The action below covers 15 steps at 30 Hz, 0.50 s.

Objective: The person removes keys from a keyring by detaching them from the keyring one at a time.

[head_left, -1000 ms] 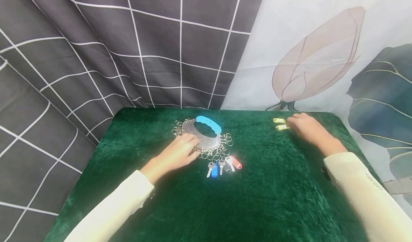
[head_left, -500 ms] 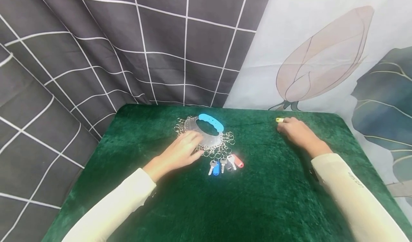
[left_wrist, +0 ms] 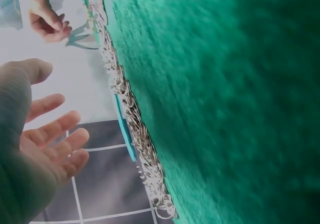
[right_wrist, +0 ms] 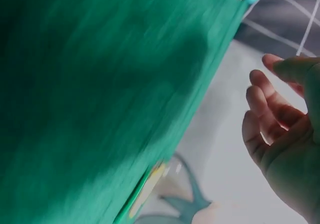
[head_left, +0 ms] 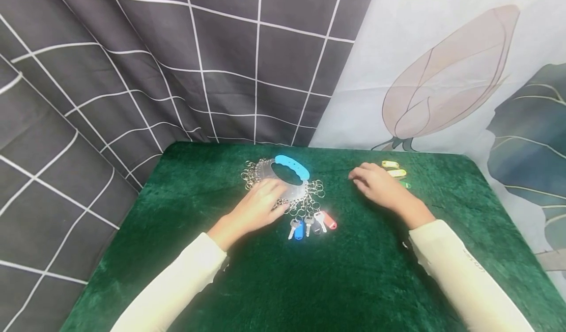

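Observation:
A clear plastic key carrier (head_left: 295, 191) with a blue grip (head_left: 292, 167) lies on the green cloth, its rim crowded with metal clips and rings. My left hand (head_left: 261, 203) hovers close over its near left side; in the left wrist view the fingers are loosely bent and hold nothing. Several keys (head_left: 294, 229) hang at the near edge with a blue tag (head_left: 298, 230), a black tag (head_left: 316, 228) and a red tag (head_left: 329, 220). My right hand (head_left: 379, 184) is between carrier and loose tags, fingers relaxed around nothing visible.
Right of my right hand lie two yellow key tags (head_left: 396, 173) and a green tag (head_left: 408, 185), partly hidden. The green velvet table (head_left: 336, 283) ends at a grey grid curtain (head_left: 221, 42) and a white curtain (head_left: 353, 106) with a flower print.
My right hand has moved left, off the loose tags, which now show to its right, the green one included. My left hand stays over the carrier. The head view has shifted slightly.

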Tool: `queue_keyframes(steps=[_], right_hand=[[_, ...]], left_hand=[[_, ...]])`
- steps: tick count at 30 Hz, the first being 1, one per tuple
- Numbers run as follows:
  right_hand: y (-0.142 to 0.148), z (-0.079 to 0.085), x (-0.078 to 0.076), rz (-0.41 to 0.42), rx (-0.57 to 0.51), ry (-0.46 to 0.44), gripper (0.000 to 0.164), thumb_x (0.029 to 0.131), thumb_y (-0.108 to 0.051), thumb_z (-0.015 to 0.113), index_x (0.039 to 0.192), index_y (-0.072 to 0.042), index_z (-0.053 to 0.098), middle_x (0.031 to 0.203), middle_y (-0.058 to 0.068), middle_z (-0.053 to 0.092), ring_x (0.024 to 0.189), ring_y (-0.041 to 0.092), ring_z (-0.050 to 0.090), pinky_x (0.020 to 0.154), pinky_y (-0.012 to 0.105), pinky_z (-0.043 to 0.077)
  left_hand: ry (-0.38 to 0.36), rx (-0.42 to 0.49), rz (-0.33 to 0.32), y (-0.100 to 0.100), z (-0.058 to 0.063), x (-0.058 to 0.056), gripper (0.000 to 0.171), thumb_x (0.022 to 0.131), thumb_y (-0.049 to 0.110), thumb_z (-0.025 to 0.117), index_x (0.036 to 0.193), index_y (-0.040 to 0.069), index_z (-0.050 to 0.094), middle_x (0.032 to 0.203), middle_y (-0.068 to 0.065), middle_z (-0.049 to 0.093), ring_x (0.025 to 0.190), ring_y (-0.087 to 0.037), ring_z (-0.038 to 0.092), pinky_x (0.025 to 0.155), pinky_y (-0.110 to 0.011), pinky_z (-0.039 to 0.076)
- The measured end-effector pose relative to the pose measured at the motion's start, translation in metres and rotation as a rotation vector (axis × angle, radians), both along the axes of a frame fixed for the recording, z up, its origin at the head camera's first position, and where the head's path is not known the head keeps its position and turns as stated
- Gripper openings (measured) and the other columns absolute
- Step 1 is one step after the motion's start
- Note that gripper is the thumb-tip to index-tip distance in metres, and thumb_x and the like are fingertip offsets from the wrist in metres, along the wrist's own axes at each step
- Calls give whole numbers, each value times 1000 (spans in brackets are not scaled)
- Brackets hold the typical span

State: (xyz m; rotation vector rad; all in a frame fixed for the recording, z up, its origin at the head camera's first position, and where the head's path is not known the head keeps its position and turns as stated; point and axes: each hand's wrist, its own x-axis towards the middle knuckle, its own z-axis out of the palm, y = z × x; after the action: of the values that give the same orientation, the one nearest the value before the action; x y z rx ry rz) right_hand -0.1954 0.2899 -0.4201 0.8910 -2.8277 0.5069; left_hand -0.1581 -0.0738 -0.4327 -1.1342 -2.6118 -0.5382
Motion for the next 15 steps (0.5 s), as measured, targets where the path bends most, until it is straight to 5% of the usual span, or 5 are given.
queue_keyframes(steps=[9, 15], right_hand=[[-45, -4, 15, 0, -56, -114, 14, 95, -11, 70, 109, -6, 71, 104, 10, 71, 98, 28, 67, 90, 51, 56], [-69, -11, 24, -61, -18, -261, 17, 95, -24, 73, 101, -9, 66, 89, 3, 66, 80, 18, 61, 74, 40, 55]], left_hand=[[-38, 6, 35, 12, -1, -1, 42, 94, 27, 74, 130, 6, 66, 129, -12, 65, 127, -32, 59, 113, -51, 44], [-56, -18, 38, 23, -1, -1, 42, 95, 28, 73, 130, 6, 66, 129, -11, 65, 127, -29, 58, 114, -49, 43]])
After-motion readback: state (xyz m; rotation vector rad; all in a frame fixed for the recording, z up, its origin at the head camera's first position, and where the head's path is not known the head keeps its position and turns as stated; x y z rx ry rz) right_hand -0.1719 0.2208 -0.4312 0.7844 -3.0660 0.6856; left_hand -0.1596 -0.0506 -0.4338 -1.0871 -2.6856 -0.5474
